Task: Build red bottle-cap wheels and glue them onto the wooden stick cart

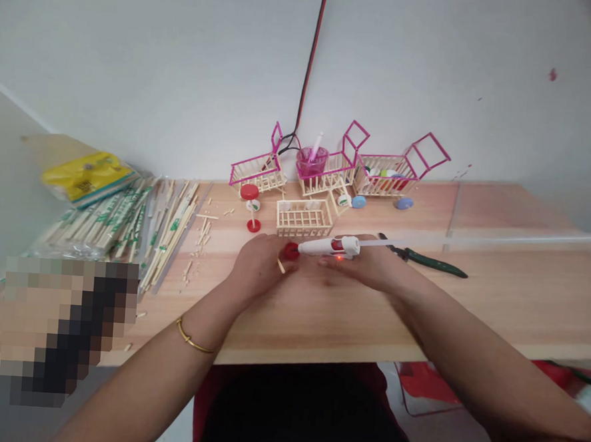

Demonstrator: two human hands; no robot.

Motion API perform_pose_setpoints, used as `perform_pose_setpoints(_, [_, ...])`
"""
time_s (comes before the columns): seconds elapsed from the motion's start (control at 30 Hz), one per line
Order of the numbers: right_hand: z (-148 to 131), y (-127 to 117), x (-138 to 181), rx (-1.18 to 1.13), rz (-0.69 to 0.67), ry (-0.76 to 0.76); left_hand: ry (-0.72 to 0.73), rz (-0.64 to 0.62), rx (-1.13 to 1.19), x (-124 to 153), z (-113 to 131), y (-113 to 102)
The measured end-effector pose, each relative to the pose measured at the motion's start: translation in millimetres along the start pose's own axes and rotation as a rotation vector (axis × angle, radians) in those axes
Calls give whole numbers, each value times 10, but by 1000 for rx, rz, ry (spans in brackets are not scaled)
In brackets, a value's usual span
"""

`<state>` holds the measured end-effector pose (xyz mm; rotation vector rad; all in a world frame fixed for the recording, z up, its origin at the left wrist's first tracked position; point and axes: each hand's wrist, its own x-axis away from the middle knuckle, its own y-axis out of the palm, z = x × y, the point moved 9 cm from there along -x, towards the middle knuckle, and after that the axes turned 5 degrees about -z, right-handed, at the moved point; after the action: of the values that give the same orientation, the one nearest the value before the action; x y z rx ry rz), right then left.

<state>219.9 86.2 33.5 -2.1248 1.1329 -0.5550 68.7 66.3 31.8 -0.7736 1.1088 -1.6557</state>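
My right hand [370, 267] is wrapped round a white glue gun [318, 246], its small red light glowing and a long glue stick [399, 241] running out of its back end. The nozzle points left and meets a red bottle cap [291, 251]. My left hand [257, 264] grips this cap, and a short wooden stick [281, 266] pokes out below its fingers. Just beyond both hands stands a plain wooden-stick basket [303, 216]. To its left, two red caps joined by a stick form a wheel pair [253, 226].
Three small stick carts with purple trim [258, 171] line the wall, one beside a purple cup [312, 162]. Green-handled pliers [436, 263] lie at right. Bundled chopsticks [108, 219], cut stick pieces [205, 232] and a yellow bag [91, 174] cover the left side.
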Motion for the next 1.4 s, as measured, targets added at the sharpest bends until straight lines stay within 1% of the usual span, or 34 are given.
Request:
perform_pose_setpoints(0.17, [28, -13, 7, 5, -17, 39, -117, 64, 496, 65, -266, -146])
perform_pose_setpoints(0.23, [44, -31, 7, 21, 5, 46, -149, 25, 614, 90, -323, -163])
perform_pose_setpoints(0.3, [52, -38, 5, 22, 15, 47, -152, -11, 642, 102, -331, -172])
perform_pose_setpoints(0.37, [56, -39, 2, 15, 16, 52, -142, 26, 546, 99, -325, -209])
perform_pose_setpoints(0.43, [57, -52, 0, 25, 29, 63, -136, 97, 339, 85, -291, -242])
perform_pose_setpoints(0.47, [54, -62, -1, 35, 40, 65, -132, 113, 224, 73, -257, -232])
perform_pose_setpoints(0.53, [42, -69, -3, 56, 56, 63, -131, 101, 52, 38, -187, -162])
perform_pose_setpoints(0.6, [27, -58, -5, 69, 64, 55, -122, 58, -41, -3, -125, -69])
perform_pose_setpoints(0.7, [14, -11, -12, 66, 62, 46, -116, 24, -109, -56, -84, 15])
perform_pose_setpoints(0.83, [13, 11, -23, 60, 80, 40, -129, 26, -166, -87, -88, 29])
perform_pose_setpoints(0.93, [5, 3, -28, 68, 65, 23, -114, -1, -162, -64, -52, 23])
perform_pose_setpoints(1.03, [25, 4, -14, 8, 16, 37, -130, -65, -117, -8, -51, 18])
perform_pose_setpoints(1.13, [41, 10, 11, -61, -17, 56, -157, -107, 9, 60, -127, -26])
perform_pose_setpoints(1.17, [44, 14, 17, -77, -24, 61, -161, -109, 92, 83, -165, -55])
perform_pose_setpoints(1.23, [45, 24, 21, -97, -35, 64, -149, -86, 337, 126, -235, -142])
perform_pose_setpoints(1.33, [53, 30, 16, -100, -36, 71, -34, -36, 745, 168, -251, -308])
perform_pose_setpoints(1.4, [59, 40, 10, -89, -44, 76, 33, 0, 913, 178, -245, -396])
